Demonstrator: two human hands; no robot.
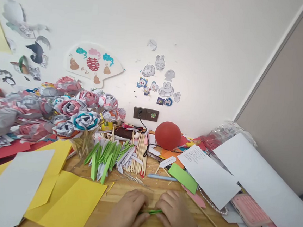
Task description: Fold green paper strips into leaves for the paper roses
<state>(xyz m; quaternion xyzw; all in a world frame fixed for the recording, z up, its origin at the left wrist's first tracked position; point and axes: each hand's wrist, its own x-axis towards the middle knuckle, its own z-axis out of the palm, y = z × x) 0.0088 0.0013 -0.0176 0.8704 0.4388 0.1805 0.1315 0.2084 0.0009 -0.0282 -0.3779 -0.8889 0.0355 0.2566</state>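
Near the front edge of the wooden table (118, 192), a narrow folded strip of green paper (152, 211) spans the gap between both hands. My left hand (129, 210) pinches its left end between thumb and fingers. The right end is held the same way by my right hand (173, 214), whose fingers are slightly blurred. Just beyond the hands lies a pile of folded green paper pieces (107, 157) mixed with white ones (127, 159). A light blue pen (161, 177) rests behind my right hand.
Yellow sheets (72, 202) and a white sheet (15, 186) cover the left side, below paper flowers (72, 106). A red balloon (168, 135) sits near the wall. White papers (209, 175), a green card (183, 177) and a pink keyboard (250, 209) lie at right.
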